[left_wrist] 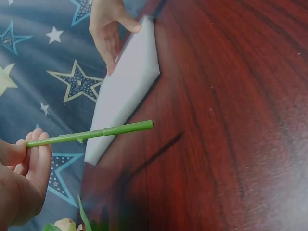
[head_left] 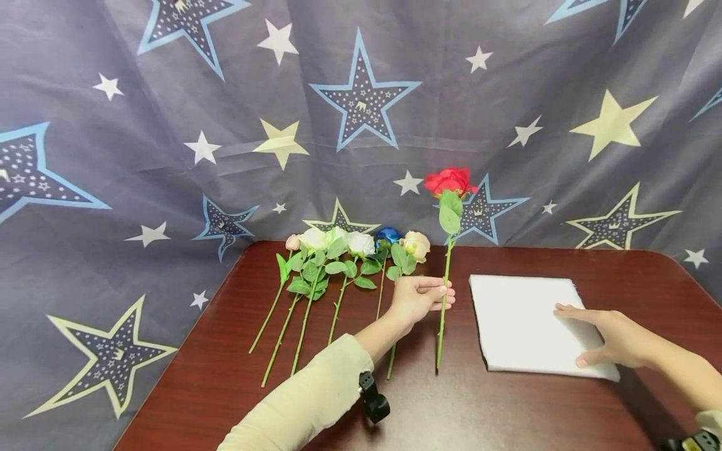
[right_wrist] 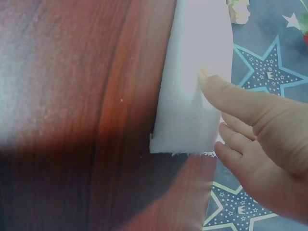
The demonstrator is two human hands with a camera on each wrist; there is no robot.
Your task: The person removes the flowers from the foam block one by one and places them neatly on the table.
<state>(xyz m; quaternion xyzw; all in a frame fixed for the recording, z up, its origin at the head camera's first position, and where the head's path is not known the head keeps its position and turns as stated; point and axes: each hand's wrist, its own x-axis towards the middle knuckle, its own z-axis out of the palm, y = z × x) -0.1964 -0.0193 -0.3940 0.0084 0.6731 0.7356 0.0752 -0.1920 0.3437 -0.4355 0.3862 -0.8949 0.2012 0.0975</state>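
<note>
In the head view my left hand (head_left: 413,302) pinches the green stem of a red rose (head_left: 449,181) between thumb and fingers. The flower stands upright above the table, bloom at the top. The left wrist view shows the cut lower end of the stem (left_wrist: 115,130) sticking out past the hand, clear of the tabletop. A white foam block (head_left: 524,326) lies flat on the right side of the table. Over its right part my right hand (head_left: 623,338) rests with fingers spread; in the right wrist view the thumb (right_wrist: 231,96) lies across the white surface.
Left of the held rose, several artificial flowers lie in a row on the dark red table (head_left: 417,407): a pink bud (head_left: 292,242), white roses (head_left: 361,244), a blue rose (head_left: 387,235) and a peach rose (head_left: 416,245). Behind the table hangs a grey star-patterned cloth (head_left: 395,113).
</note>
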